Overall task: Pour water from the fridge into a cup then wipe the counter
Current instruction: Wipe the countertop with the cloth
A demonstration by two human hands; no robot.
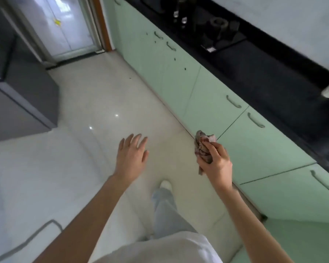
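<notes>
Two hands | left hand (132, 153) spread, holding nothing | right hand (216, 161) grips one crumpled cloth (202, 148) | one black counter (264, 73)

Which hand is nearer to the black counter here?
Right. The right hand grips a crumpled cloth in front of the green cabinet doors, just below the black counter. The left hand hangs open over the floor, farther from it.

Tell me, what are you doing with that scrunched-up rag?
A person stands on the pale tiled floor beside the mint-green cabinets. The right hand grips a crumpled brownish cloth, held in the air, not touching the black countertop. The left hand is open and holds nothing. No cup is visible.
</notes>
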